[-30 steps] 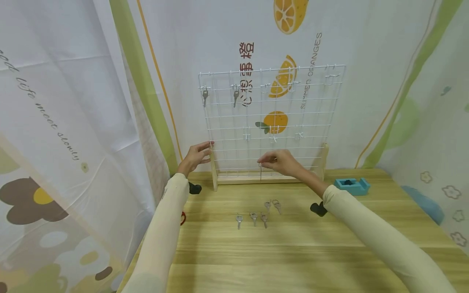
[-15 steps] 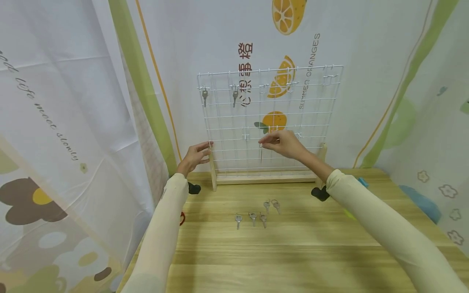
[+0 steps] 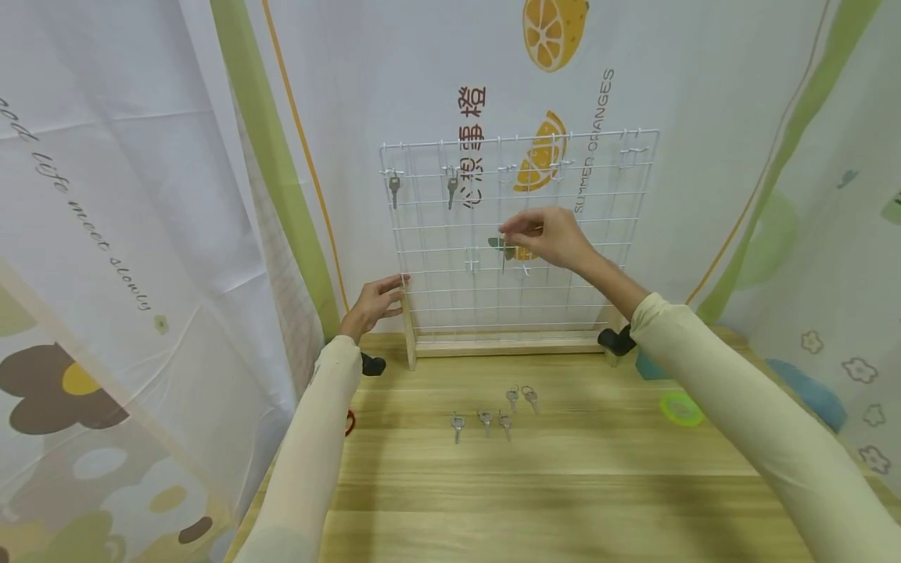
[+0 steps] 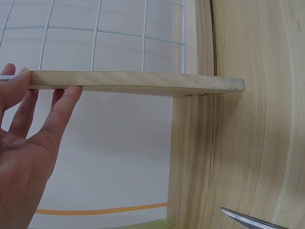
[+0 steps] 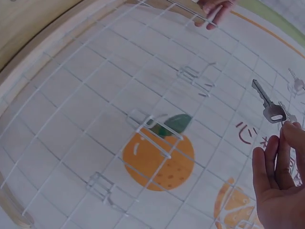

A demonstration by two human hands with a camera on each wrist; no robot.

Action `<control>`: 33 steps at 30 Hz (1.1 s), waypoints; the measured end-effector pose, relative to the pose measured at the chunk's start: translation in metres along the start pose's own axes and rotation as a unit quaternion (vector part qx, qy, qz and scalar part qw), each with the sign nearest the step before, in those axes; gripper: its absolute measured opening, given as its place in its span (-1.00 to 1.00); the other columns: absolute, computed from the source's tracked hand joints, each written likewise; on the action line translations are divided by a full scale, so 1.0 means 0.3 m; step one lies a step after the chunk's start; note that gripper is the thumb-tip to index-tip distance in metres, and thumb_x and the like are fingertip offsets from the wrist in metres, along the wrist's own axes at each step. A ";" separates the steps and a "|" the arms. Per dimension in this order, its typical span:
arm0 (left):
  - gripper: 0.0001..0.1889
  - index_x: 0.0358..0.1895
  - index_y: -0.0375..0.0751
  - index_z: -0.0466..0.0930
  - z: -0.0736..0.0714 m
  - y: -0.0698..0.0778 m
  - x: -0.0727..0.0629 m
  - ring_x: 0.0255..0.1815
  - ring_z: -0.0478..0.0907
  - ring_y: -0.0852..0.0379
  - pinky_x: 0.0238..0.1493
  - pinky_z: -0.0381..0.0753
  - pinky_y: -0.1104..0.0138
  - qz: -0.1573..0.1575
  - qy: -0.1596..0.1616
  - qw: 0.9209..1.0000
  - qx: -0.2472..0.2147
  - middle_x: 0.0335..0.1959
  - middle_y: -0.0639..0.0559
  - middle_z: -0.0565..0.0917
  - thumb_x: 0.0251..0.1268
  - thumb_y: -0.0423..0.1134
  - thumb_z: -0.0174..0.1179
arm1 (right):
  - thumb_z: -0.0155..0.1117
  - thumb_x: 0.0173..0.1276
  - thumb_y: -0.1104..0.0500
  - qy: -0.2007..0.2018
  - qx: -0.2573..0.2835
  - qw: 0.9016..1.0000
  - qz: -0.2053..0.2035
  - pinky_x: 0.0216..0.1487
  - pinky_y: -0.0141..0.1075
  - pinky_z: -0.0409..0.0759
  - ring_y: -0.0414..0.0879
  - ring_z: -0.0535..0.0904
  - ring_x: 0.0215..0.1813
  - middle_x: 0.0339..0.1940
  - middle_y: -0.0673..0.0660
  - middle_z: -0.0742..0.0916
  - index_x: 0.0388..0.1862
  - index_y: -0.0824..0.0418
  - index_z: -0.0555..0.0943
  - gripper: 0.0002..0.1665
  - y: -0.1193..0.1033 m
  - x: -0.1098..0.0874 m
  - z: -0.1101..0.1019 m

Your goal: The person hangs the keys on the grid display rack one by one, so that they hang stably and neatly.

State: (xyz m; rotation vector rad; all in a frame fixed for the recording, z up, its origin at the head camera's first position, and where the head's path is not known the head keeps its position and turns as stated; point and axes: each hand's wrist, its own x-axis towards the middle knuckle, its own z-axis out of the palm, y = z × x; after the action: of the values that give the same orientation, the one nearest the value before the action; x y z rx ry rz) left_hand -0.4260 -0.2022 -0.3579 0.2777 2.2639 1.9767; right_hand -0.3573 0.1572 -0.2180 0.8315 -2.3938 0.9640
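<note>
Rack (image 3: 507, 346) bears two keys (image 3: 395, 190); right fingers (image 5: 283, 164) pinch key (image 5: 268, 104).

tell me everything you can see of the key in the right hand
The key is flat, silver-grey and looks metal, with a broad bow pierced by a slot-like hole and a blade notched along one edge. The right hand pinches it at the bow end. In the head view it appears nearly edge-on, hanging blade down in front of the white wire grid. Whether it touches the grid is unclear.
</note>
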 end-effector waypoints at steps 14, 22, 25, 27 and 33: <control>-0.50 0.56 -0.19 0.37 -0.013 -0.004 0.000 0.58 0.27 -0.14 0.42 0.51 -0.01 0.005 0.001 1.000 -0.002 0.63 -0.16 0.25 0.65 -0.41 0.03 | 0.43 0.43 0.29 0.083 0.006 0.996 0.031 -0.11 -0.55 0.70 -0.09 0.79 -0.14 -0.11 0.25 0.84 -0.01 0.33 0.80 -0.79 -0.072 0.106 -0.081; -0.51 0.56 -0.20 0.37 -0.012 -0.003 -0.002 0.58 0.26 -0.14 0.41 0.53 -0.02 0.005 -0.003 1.000 0.001 0.63 -0.18 0.24 0.65 -0.41 0.02 | 0.40 0.46 0.24 0.135 -0.012 0.990 0.044 -0.02 -0.47 0.73 -0.13 0.79 -0.13 -0.06 0.21 0.84 -0.01 0.28 0.81 -0.80 -0.091 0.144 -0.102; -0.50 0.56 -0.21 0.36 -0.013 -0.005 0.001 0.58 0.27 -0.14 0.40 0.54 -0.02 0.005 -0.003 1.000 0.004 0.63 -0.18 0.23 0.65 -0.41 0.02 | 0.40 0.45 0.26 0.155 -0.016 0.987 0.040 -0.03 -0.47 0.73 -0.19 0.77 -0.18 -0.09 0.22 0.84 -0.03 0.28 0.81 -0.81 -0.094 0.156 -0.106; -0.50 0.56 -0.21 0.36 -0.013 -0.007 0.003 0.57 0.28 -0.15 0.40 0.54 -0.02 0.005 -0.002 1.000 0.003 0.63 -0.18 0.23 0.65 -0.41 0.02 | 0.40 0.45 0.26 0.165 -0.020 0.985 0.040 -0.03 -0.48 0.73 -0.20 0.77 -0.19 -0.09 0.22 0.84 -0.03 0.27 0.82 -0.81 -0.093 0.164 -0.107; -0.51 0.55 -0.18 0.38 -0.012 -0.008 0.007 0.57 0.28 -0.14 0.39 0.56 -0.01 0.003 -0.001 1.000 -0.001 0.63 -0.18 0.23 0.65 -0.40 0.04 | 0.38 0.47 0.23 0.171 -0.035 0.983 0.060 -0.04 -0.47 0.72 -0.11 0.78 -0.13 -0.06 0.20 0.84 0.00 0.25 0.82 -0.79 -0.085 0.185 -0.111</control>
State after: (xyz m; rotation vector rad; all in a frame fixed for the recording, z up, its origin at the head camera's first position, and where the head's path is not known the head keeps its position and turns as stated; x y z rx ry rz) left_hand -0.4291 -0.2056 -0.3598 0.2862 2.2626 1.9791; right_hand -0.3754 0.1464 -0.1518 0.4563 -2.1827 0.9734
